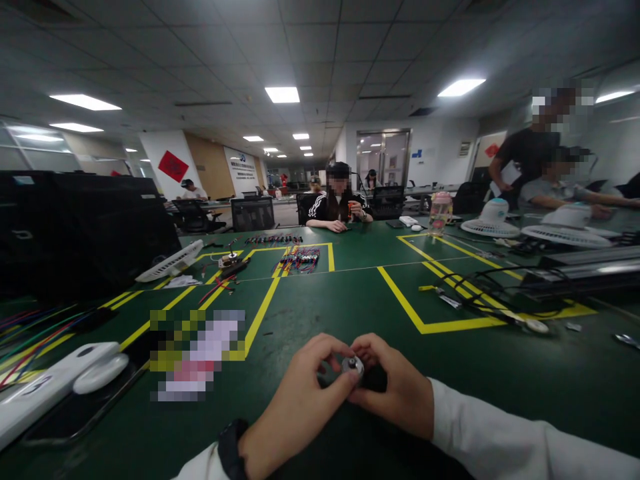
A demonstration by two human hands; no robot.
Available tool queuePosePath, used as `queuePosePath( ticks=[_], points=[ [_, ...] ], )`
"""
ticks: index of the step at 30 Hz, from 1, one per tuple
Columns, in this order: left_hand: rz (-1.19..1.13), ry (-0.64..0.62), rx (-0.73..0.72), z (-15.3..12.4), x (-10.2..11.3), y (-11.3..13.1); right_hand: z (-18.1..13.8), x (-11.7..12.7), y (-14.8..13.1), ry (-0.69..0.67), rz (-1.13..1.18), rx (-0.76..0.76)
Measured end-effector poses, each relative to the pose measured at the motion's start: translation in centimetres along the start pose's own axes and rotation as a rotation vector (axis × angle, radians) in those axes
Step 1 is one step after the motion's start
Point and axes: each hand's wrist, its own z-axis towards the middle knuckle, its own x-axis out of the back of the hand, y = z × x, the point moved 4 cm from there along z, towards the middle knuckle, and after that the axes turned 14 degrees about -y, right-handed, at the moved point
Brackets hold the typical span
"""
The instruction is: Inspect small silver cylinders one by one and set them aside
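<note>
Head view: your left hand (310, 383) and right hand (400, 388) grasp in their fingers one small round metallic part (354, 365), probably light, rigid, slick, best held by its rim.

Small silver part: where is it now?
In the head view, the small silver part is below and slightly right of centre, held between left hand and right hand.

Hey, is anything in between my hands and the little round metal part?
Nothing visible is. Your left hand holds the round metal part directly in bare fingers, and your right hand meets its other side. The far underside is hidden by your fingers.
</note>
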Motion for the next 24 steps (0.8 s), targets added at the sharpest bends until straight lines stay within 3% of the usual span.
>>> queuePosePath(
  ticks=[5, 11, 16, 24],
  points=[
    [-0.028, 0.032, 0.008, 0.4, 0.1, -0.2, -0.2, 0.3, -0.2, -0.004, -0.03, -0.014],
    [-0.036, 0.146, 0.035, 0.1, 1.7, -1.8, -0.4, 0.4, -0.3, 0.016, -0.094, -0.024],
    [0.032, 0.023, 0.068, -1.0, 1.4, -3.7, -0.5, 0.4, -0.1, 0.02, -0.117, -0.028],
    [0.149, -0.113, 0.052, -1.3, 0.3, -3.7, -0.6, 0.4, -0.3, 0.016, -0.133, -0.038]
  ],
)
